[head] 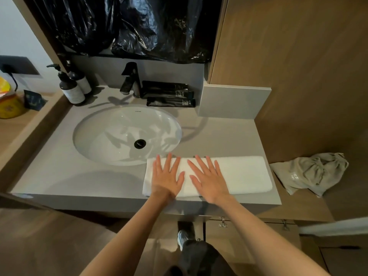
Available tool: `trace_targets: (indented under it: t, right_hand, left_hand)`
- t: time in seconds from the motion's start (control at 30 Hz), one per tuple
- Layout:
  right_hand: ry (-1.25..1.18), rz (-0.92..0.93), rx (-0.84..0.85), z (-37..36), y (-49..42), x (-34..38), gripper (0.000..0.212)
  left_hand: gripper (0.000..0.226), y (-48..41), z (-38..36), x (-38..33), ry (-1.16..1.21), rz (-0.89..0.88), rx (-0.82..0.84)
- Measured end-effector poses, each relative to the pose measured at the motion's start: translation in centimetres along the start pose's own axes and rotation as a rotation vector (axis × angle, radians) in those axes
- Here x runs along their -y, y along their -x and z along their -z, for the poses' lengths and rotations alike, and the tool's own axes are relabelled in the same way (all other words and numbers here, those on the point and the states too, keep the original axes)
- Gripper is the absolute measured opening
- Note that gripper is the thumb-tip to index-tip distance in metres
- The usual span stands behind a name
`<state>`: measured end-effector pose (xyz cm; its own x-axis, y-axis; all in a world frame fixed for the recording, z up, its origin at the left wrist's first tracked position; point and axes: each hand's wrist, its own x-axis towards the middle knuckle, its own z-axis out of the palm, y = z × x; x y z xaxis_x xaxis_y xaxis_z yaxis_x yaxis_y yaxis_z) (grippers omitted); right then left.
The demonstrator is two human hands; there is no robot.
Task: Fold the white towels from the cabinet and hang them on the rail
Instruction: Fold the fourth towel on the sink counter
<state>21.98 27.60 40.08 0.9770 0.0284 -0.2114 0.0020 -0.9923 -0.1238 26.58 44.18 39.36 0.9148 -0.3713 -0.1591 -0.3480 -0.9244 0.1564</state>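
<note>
**Both palms flat on a folded white towel at the front of the vanity**

A tall wooden panel point(298, 66) fills the right side of the view, and crumpled black plastic sheeting point(139, 26) hangs across the top, above the back of the vanity. Below them runs the grey countertop point(49, 172), with an oval white basin point(111, 126) sunk into its left half.

The white towel point(245, 176) lies folded into a long, narrow band along the front edge of the countertop, just right of the basin, with its left end close to the basin's rim. Both hands rest on its left half, side by side and slightly apart. The left hand point(167, 180) lies palm down with its fingers straight and spread, gripping nothing. The right hand point(209, 182) lies the same way, fingers fanned and flat on the cloth.

To the right of the towel, off the end of the countertop, a grey drawstring bag point(312, 174) sits on a lower wooden surface. At the back of the countertop stand a black faucet point(130, 78), two dark pump bottles point(71, 88) to its left and a stack of black tubes point(169, 94) to its right. A black drain point(140, 143) marks the bottom of the basin
</note>
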Motion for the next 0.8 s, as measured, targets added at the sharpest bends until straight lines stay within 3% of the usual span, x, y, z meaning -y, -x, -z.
trace_targets:
  t: [0.1, 0.33, 0.57, 0.7, 0.8]
  right_hand:
    - [-0.011, -0.080, 0.001, 0.2, 0.7, -4.6, 0.057]
    - [-0.052, -0.330, 0.047, 1.5, 3.3, -13.6, 0.058]
    - [-0.472, -0.495, -0.072, 2.3, 3.9, -13.1, 0.068]
    - [-0.407, -0.572, -0.149, 1.8, 4.7, -12.5, 0.074]
    - [-0.514, -0.669, -0.182, 1.9, 6.2, -11.2, 0.075]
  left_hand:
    - [0.068, -0.1, -0.9, 0.9, 0.056, -0.011, -0.123]
    - [0.070, 0.4, -0.5, 0.6, -0.003, 0.127, -0.092]
    - [0.067, 0.6, -1.0, 0.9, 0.066, 0.108, -0.144]
    - [0.061, 1.8, -1.8, 1.2, 0.103, 0.080, -0.209]
    - [0.065, 3.1, -1.8, 1.0, 0.130, 0.090, -0.189]
